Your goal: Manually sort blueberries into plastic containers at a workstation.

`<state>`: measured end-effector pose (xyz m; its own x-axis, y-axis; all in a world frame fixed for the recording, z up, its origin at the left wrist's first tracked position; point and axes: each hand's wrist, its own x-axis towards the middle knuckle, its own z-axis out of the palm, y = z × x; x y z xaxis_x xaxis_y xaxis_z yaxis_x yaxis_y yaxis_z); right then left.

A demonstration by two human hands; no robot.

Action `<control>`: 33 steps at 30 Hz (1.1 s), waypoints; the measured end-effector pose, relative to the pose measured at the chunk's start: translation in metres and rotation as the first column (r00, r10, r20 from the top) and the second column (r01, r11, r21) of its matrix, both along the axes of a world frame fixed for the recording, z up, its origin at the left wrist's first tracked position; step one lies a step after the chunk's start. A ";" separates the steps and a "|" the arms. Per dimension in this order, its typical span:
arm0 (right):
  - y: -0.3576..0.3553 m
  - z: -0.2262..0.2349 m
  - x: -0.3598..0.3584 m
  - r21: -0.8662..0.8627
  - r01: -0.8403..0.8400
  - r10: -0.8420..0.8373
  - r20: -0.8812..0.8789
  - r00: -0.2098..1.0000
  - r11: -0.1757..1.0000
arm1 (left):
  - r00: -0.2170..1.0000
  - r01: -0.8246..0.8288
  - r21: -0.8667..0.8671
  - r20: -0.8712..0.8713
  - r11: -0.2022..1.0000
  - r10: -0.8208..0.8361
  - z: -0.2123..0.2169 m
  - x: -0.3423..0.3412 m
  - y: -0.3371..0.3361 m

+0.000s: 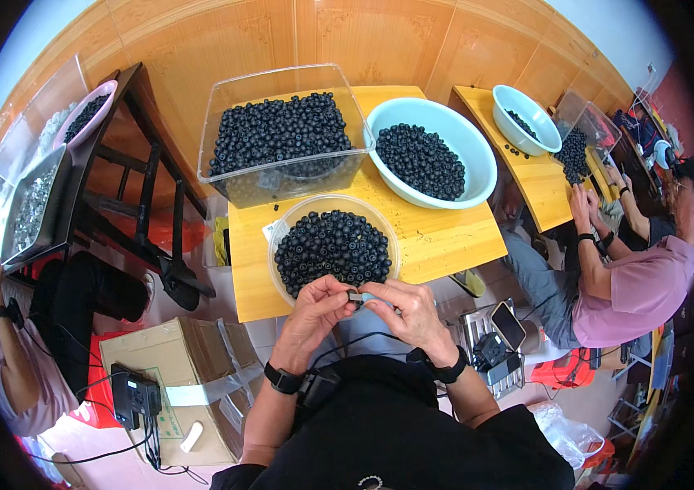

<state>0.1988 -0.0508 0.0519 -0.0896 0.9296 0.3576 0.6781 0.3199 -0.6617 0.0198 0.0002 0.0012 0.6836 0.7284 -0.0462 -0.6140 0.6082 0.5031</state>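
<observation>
Both hands meet over the near edge of the round clear tub [397,260], which holds many small black round parts with holes [332,245]. My left hand [315,317] is closed, pinching one small black part [353,297] between thumb and fingertips. My right hand [412,314] is closed too, its thumb and fingers around a small pale-blue piece [372,299] against that part. What kind of thing the pale piece is cannot be made out. The fingers partly cover both.
A clear rectangular bin [253,193] and a light-blue basin [482,181], both with black parts, stand behind the tub on the yellow table [445,245]. A cardboard box [151,347] sits lower left. Co-workers [633,282] sit at both sides.
</observation>
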 end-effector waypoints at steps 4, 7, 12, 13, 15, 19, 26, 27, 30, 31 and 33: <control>0.016 -0.025 0.021 -0.035 0.202 -0.203 -0.025 0.979 0.979 | 0.988 0.121 0.080 0.086 0.989 -0.128 0.021 0.000 -0.008; 0.007 -0.012 0.021 -0.103 0.172 -0.185 -0.137 0.973 0.980 | 0.987 -0.037 0.050 -0.152 0.998 0.044 0.019 -0.002 -0.005; -0.001 -0.002 0.004 -0.173 0.007 -0.066 -0.334 0.940 0.985 | 0.988 -0.065 -0.026 -0.140 0.998 0.061 0.005 -0.002 -0.002; -0.001 0.003 0.001 -0.172 0.010 -0.068 -0.334 0.940 0.985 | 0.988 -0.058 -0.026 -0.148 0.998 0.053 0.004 -0.001 -0.002; 0.000 0.015 -0.008 -0.238 -0.056 -0.062 -0.461 0.885 0.970 | 0.987 -0.045 -0.026 -0.155 0.999 0.041 0.005 0.002 -0.003; 0.002 0.003 -0.009 -0.288 -0.193 0.021 -0.509 0.861 0.938 | 0.981 -0.024 -0.020 -0.195 1.000 0.020 0.007 0.003 -0.006; 0.000 -0.003 -0.009 -0.356 -0.501 -0.077 -0.866 0.494 0.789 | 0.982 0.135 -0.010 -0.130 0.991 -0.136 -0.003 -0.005 -0.008; 0.000 -0.002 -0.008 -0.355 -0.497 -0.078 -0.866 0.494 0.792 | 0.982 0.140 -0.009 -0.129 0.990 -0.140 -0.004 -0.006 -0.008; 0.000 0.000 -0.007 -0.376 -0.516 -0.068 -0.852 0.520 0.770 | 0.982 0.156 -0.018 -0.103 0.988 -0.158 -0.006 -0.007 -0.008; -0.001 0.000 -0.007 -0.389 -0.518 -0.094 -0.857 0.506 0.761 | 0.983 0.156 -0.032 -0.091 0.987 -0.159 -0.006 -0.007 -0.009; -0.001 -0.002 -0.009 -0.404 -0.524 -0.121 -0.862 0.491 0.750 | 0.984 0.153 -0.049 -0.080 0.987 -0.156 -0.006 -0.007 -0.009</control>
